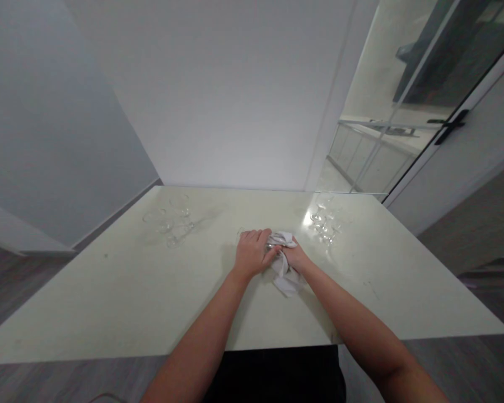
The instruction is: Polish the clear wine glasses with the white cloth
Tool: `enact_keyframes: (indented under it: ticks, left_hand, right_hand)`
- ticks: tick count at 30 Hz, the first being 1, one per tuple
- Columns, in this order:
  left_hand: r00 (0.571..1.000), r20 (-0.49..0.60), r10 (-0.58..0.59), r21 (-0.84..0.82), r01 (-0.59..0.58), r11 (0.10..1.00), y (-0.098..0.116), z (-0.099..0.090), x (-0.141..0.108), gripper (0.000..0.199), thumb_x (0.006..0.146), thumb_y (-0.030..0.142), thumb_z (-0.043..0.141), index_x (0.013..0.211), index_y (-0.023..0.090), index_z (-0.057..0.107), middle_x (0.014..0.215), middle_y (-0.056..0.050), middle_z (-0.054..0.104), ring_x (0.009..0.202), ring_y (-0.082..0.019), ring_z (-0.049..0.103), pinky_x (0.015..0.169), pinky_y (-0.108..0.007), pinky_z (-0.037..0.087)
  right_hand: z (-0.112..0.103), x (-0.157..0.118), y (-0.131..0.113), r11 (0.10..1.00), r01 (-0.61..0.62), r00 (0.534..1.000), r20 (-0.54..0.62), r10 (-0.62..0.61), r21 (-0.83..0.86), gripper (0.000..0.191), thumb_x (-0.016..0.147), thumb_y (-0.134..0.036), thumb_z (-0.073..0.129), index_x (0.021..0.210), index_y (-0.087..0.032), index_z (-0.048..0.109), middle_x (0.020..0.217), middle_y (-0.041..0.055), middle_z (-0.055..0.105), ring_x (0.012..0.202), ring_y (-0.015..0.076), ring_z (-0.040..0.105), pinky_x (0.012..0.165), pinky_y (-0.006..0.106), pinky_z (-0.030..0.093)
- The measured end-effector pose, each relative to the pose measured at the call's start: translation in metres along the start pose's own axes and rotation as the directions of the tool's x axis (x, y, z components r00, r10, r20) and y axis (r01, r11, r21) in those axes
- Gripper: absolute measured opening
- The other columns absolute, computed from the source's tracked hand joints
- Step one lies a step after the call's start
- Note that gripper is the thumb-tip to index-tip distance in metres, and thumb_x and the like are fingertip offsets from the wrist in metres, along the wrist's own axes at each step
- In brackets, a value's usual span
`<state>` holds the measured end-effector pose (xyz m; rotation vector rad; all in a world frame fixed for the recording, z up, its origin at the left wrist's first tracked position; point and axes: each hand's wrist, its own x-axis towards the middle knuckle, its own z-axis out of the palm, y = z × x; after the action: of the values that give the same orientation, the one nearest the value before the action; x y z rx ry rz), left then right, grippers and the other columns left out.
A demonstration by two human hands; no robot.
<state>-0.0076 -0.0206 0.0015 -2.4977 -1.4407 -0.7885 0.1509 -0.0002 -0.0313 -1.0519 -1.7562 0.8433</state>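
Observation:
My left hand (252, 252) is wrapped over a clear glass (239, 231), whose see-through edge peeks out past the fingers at the left. Most of that glass is hidden by the hand. A white cloth (286, 280) is bunched in my right hand (296, 254), pressed against the glass's right end. One tail of the cloth hangs down toward the table. Both hands meet just above the middle of the pale table (151, 302).
Clear stemmed glasses (166, 224) are grouped at the table's left back. Several more clear glasses (324, 226) cluster at the right back. Behind the table rises a white wall (235, 112). A glazed door with a black handle (452, 126) is at the right.

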Motion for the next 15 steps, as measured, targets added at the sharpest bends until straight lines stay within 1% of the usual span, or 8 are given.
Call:
enact_keyframes:
  ticks: [2,5,7,8,10,11,13,15]
  left_hand:
    - [0.998,0.050,-0.026,0.020,0.025,0.999,0.001,-0.001,0.000,0.050,0.088,0.056,0.030,0.101,0.015,0.057,0.084,-0.011,0.066,0.082,-0.024,0.060,0.075,-0.034,0.035]
    - [0.980,0.181,-0.088,0.040,0.082,0.996,0.000,0.000,-0.001,0.053,0.090,0.056,0.022,0.094,0.018,0.059,0.075,-0.009,0.066,0.071,-0.022,0.060,0.065,-0.031,0.034]
    - [0.962,0.240,-0.131,0.035,0.126,0.991,0.001,0.002,-0.003,0.057,0.091,0.057,0.017,0.091,0.021,0.060,0.073,-0.008,0.066,0.069,-0.021,0.061,0.061,-0.029,0.032]
    - [0.954,0.259,-0.149,0.026,0.147,0.989,0.001,0.004,-0.005,0.058,0.091,0.057,0.015,0.089,0.021,0.061,0.074,-0.008,0.066,0.069,-0.021,0.061,0.059,-0.028,0.031]
    - [0.946,0.277,-0.167,0.001,0.173,0.985,0.002,0.007,-0.006,0.059,0.091,0.057,0.014,0.086,0.022,0.061,0.074,-0.007,0.066,0.069,-0.020,0.061,0.058,-0.028,0.031]
    - [0.947,0.274,-0.168,-0.015,0.178,0.984,0.002,0.009,-0.007,0.058,0.091,0.058,0.015,0.086,0.021,0.060,0.073,-0.007,0.066,0.069,-0.020,0.061,0.059,-0.028,0.032]
    - [0.960,0.224,-0.166,-0.054,0.182,0.982,0.003,0.011,-0.007,0.054,0.090,0.057,0.019,0.091,0.021,0.059,0.073,-0.006,0.065,0.069,-0.020,0.060,0.061,-0.028,0.034]
    - [0.983,0.118,-0.142,-0.106,0.155,0.982,0.003,0.011,-0.006,0.049,0.090,0.056,0.025,0.101,0.019,0.056,0.078,-0.007,0.064,0.076,-0.020,0.060,0.067,-0.029,0.037]
  right_hand:
    - [0.002,-0.001,-0.001,1.000,0.006,0.999,0.031,-0.006,0.006,0.015,0.077,-0.024,0.050,0.081,-0.017,0.063,0.082,0.0027,0.067,0.075,0.0158,0.058,0.072,0.026,0.046]
    - [-0.004,-0.004,-0.004,0.971,0.067,0.993,0.108,-0.044,-0.228,0.012,0.076,-0.024,0.053,0.075,-0.015,0.062,0.073,0.0039,0.065,0.064,0.0151,0.055,0.063,0.025,0.043]
    - [-0.011,-0.006,-0.007,0.882,0.167,0.979,0.178,-0.097,-0.440,0.011,0.075,-0.024,0.055,0.072,-0.015,0.060,0.069,0.0051,0.063,0.060,0.0151,0.053,0.060,0.025,0.040]
    - [-0.015,-0.007,-0.009,0.825,0.233,0.965,0.227,-0.131,-0.515,0.011,0.075,-0.024,0.056,0.075,-0.015,0.060,0.072,0.0064,0.063,0.063,0.0157,0.054,0.061,0.025,0.040]
    - [-0.021,-0.007,-0.011,0.738,0.340,0.933,0.307,-0.188,-0.583,0.012,0.076,-0.024,0.055,0.080,-0.014,0.060,0.077,0.0083,0.063,0.067,0.0166,0.054,0.064,0.026,0.040]
    - [-0.022,-0.006,-0.011,0.724,0.364,0.925,0.320,-0.206,-0.586,0.013,0.077,-0.024,0.054,0.081,-0.014,0.060,0.078,0.0087,0.063,0.069,0.0168,0.054,0.065,0.026,0.039]
    - [-0.021,-0.004,-0.009,0.770,0.330,0.938,0.282,-0.202,-0.546,0.013,0.076,-0.025,0.054,0.079,-0.014,0.060,0.075,0.0076,0.063,0.067,0.0164,0.053,0.064,0.026,0.039]
    - [-0.016,-0.002,-0.005,0.881,0.204,0.973,0.187,-0.135,-0.428,0.012,0.075,-0.025,0.054,0.075,-0.014,0.060,0.069,0.0052,0.062,0.062,0.0151,0.052,0.061,0.025,0.040]
